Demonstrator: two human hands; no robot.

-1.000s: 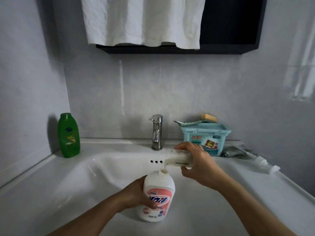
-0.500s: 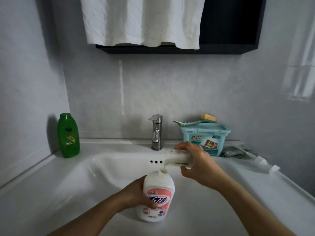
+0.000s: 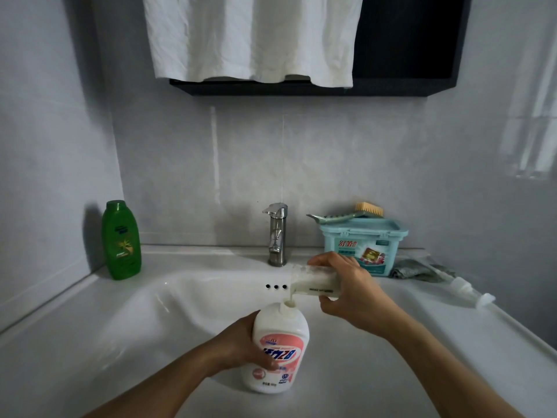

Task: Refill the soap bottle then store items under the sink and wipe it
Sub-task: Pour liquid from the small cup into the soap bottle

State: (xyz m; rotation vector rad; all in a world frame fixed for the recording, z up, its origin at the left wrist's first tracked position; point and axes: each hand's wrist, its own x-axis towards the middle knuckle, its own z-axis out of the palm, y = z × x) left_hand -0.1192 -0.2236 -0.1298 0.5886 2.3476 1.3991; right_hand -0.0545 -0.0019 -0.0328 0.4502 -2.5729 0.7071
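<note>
A white soap bottle (image 3: 278, 342) with a pink label stands upright in the white sink (image 3: 168, 321), its neck uncapped. My left hand (image 3: 241, 345) grips its left side. My right hand (image 3: 352, 291) holds a clear cup (image 3: 310, 280) tipped on its side above the neck. A thin stream of pale soap runs from the cup's lip into the bottle's opening. The bottle's pump head (image 3: 470, 292) lies on the counter at the right.
A green bottle (image 3: 121, 240) stands at the back left corner. The chrome faucet (image 3: 277, 233) rises behind the basin. A teal lidded box (image 3: 364, 245) with a brush (image 3: 355, 213) on top sits at the back right, a grey cloth (image 3: 419, 268) beside it. A white towel (image 3: 253, 37) hangs above.
</note>
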